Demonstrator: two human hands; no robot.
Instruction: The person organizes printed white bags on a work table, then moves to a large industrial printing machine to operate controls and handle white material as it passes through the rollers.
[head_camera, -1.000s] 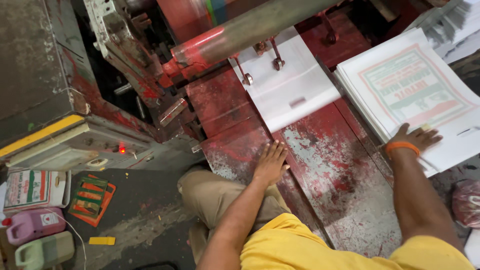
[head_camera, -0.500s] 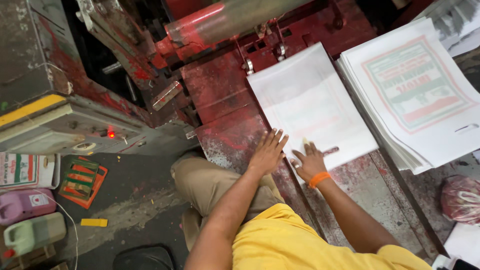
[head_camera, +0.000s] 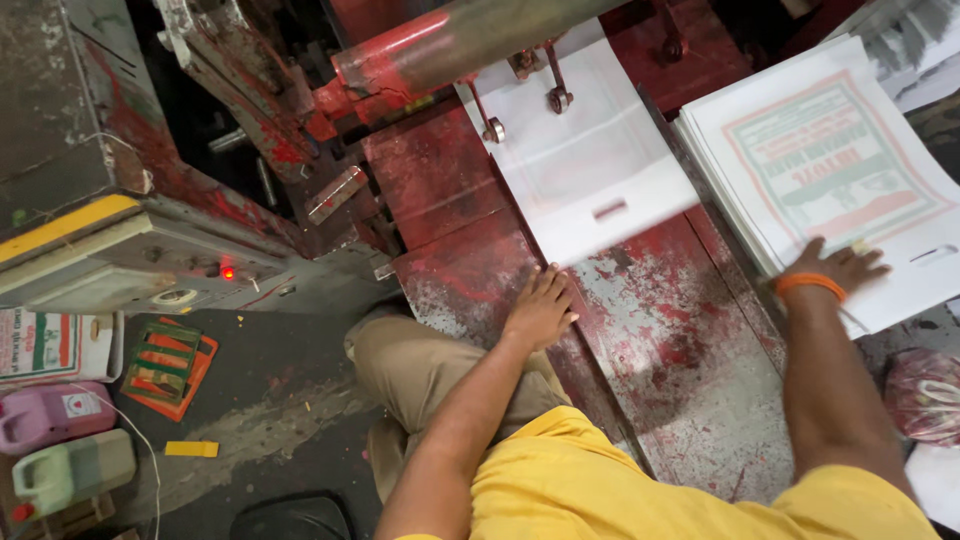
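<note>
A red, paint-worn counter (head_camera: 660, 330) fills the middle, with a metal roller (head_camera: 470, 40) across its far end. On the right lies a stack of printed bags (head_camera: 830, 170); the right hand (head_camera: 835, 268) rests on its near edge, fingers spread flat. A blank white bag (head_camera: 585, 165) lies under the roller. The left hand (head_camera: 540, 308), fingers together, presses flat on the counter's left edge, just near of that bag.

Printed white bags (head_camera: 830, 170) stacked right; pink jug (head_camera: 45, 415), green jug (head_camera: 70, 470) bottom-left.
</note>
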